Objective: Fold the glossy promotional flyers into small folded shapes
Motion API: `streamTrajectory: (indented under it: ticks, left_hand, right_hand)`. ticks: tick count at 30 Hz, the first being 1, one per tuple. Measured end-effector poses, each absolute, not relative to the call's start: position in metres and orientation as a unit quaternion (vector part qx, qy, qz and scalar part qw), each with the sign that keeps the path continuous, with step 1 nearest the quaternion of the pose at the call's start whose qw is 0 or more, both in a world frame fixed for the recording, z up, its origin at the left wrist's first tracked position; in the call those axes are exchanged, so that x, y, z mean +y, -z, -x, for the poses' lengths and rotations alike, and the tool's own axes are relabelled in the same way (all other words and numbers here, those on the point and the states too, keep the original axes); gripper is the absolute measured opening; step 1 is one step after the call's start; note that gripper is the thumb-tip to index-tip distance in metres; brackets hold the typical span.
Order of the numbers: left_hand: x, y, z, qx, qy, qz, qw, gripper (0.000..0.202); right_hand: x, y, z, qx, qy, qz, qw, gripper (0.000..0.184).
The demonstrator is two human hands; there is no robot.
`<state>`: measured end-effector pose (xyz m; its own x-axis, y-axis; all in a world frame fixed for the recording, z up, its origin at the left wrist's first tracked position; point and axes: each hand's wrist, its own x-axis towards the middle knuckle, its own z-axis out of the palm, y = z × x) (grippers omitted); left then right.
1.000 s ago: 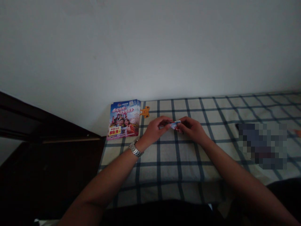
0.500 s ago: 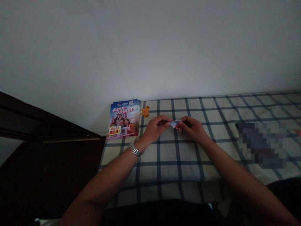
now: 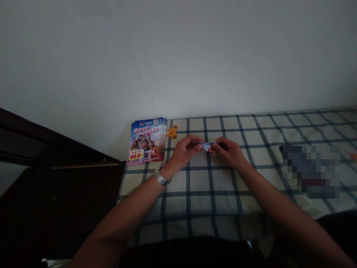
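Note:
Both of my hands meet over a checked bedsheet and pinch a small folded piece of colourful paper between their fingertips. My left hand, with a metal watch on its wrist, grips the paper's left end with curled fingers. My right hand grips the right end, fingers closed. The paper is held just above the sheet.
A stack of colourful flyers lies at the sheet's far left corner against the white wall. A small orange figure sits beside it. A blurred dark object lies to the right. Dark wooden furniture stands left.
My hands have barely moved; the folded paper has shifted slightly up and looks a little flatter between my fingertips.

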<state>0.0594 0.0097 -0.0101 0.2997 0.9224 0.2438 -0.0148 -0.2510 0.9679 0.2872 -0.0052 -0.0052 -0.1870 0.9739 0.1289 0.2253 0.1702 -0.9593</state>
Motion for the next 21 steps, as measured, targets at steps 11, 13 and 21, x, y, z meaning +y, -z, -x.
streamTrajectory:
  ticks: [11, 13, 21]
  left_hand:
    - [0.0104, 0.0173, -0.0621, 0.348, -0.473, -0.548, 0.596, 0.037]
    - [0.0103, 0.018, -0.0631, 0.351, -0.478, -0.533, 0.603, 0.038]
    - [0.0082, 0.0178, -0.0645, 0.349, -0.485, -0.524, 0.606, 0.034]
  right_hand:
    - [-0.003, 0.0089, -0.2888, -0.634, -0.426, 0.469, 0.444, 0.036]
    - [-0.0034, 0.0081, -0.2885, -0.637, -0.423, 0.469, 0.442, 0.036]
    - [-0.0044, 0.0076, -0.2889, -0.642, -0.427, 0.465, 0.435, 0.033]
